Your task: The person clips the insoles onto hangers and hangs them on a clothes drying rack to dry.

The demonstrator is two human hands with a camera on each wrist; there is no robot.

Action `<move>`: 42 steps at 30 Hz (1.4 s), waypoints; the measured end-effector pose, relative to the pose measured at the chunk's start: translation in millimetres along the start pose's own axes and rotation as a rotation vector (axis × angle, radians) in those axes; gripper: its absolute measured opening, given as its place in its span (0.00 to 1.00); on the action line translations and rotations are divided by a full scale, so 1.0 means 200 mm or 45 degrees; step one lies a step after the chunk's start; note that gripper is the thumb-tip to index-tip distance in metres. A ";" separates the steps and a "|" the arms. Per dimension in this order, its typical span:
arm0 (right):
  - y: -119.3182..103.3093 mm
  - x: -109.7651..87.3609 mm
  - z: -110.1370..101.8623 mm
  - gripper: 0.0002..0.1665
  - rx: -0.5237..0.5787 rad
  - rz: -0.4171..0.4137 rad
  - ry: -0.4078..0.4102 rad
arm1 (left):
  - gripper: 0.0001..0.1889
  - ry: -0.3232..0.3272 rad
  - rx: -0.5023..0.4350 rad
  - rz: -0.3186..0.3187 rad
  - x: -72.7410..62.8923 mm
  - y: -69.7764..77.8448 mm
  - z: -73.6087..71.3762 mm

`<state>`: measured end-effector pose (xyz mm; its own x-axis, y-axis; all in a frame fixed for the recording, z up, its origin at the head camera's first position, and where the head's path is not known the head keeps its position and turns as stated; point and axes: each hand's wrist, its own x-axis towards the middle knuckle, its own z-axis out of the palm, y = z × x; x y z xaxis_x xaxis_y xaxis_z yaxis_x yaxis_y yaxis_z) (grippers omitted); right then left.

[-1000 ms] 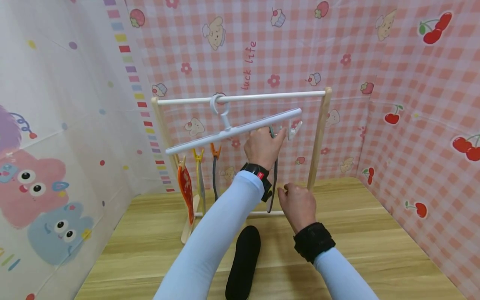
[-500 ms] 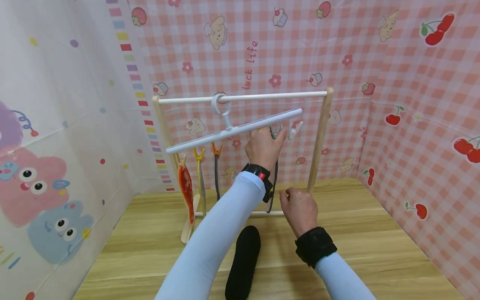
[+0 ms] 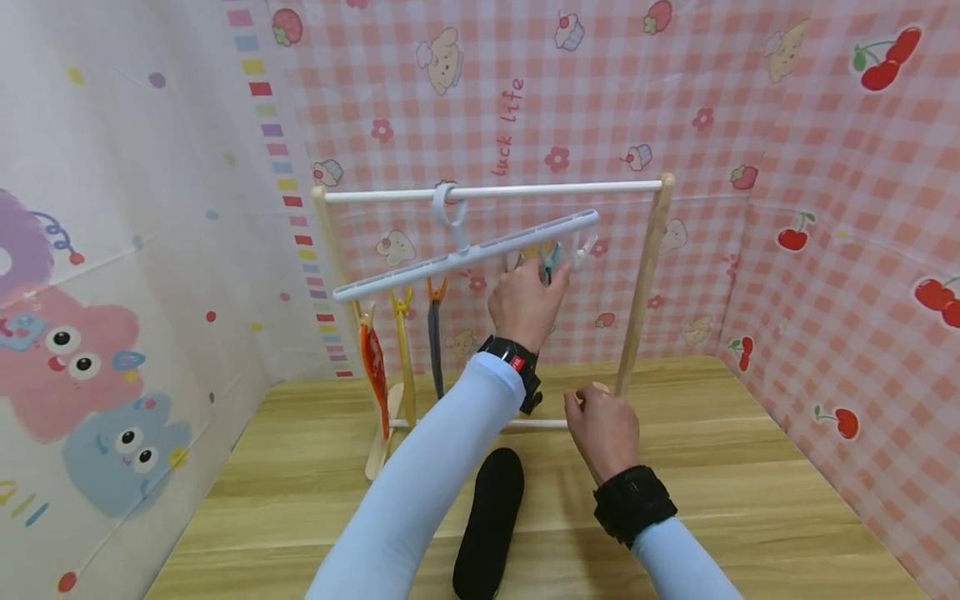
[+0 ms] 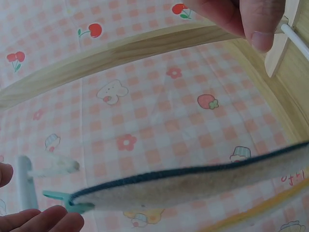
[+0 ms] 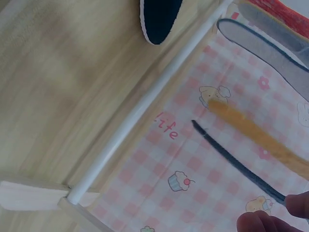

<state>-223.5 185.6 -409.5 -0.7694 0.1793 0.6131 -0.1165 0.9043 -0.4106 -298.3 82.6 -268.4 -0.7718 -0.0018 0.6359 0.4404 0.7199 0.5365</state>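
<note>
A white hanger point(image 3: 465, 257) hangs from the rack's top rail, its right end higher. My left hand point(image 3: 525, 308) is under its right half, at a teal clip point(image 3: 552, 262). In the left wrist view the left thumb point(image 4: 5, 174) and fingertips point(image 4: 46, 221) stand apart on either side of the clip point(image 4: 70, 200), which bites a dark-edged insole point(image 4: 193, 181). My right hand point(image 3: 603, 429) hovers low by the right post, loosely curled and holding nothing; its thumb and a finger point(image 4: 241, 19) show at the top there. A black insole point(image 3: 491, 525) lies on the table.
Left on the hanger hang a red insole point(image 3: 375, 371), a yellow insole point(image 3: 406, 362) and a grey insole point(image 3: 435, 346). A white clip point(image 3: 583, 248) sits near the right end. The rack's right post point(image 3: 645, 283) and bottom bar point(image 3: 543, 424) stand close to my right hand.
My left hand has lowered slightly, showing more of the teal clip. The hanger and its insoles have turned; the dark-edged insole no longer shows below the hand. The right hand has shifted slightly.
</note>
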 end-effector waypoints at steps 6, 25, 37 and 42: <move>0.02 -0.04 0.01 0.15 0.012 0.011 -0.035 | 0.23 -0.015 -0.004 0.068 -0.05 -0.04 -0.01; 0.05 -0.17 0.05 0.15 -0.005 0.150 -0.276 | 0.24 -0.161 -0.075 -0.076 -0.30 -0.30 -0.01; 0.07 -0.24 0.07 0.19 0.033 0.189 -0.386 | 0.25 -0.272 -0.049 -0.199 -0.46 -0.45 -0.01; 0.07 -0.25 0.07 0.20 0.030 0.173 -0.394 | 0.25 -0.322 -0.072 -0.257 -0.53 -0.49 -0.01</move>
<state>-195.4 183.3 -456.0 -0.9326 0.1686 0.3191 -0.0112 0.8702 -0.4925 -258.4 10.6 -386.1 -0.9323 0.0373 0.3597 0.2866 0.6826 0.6722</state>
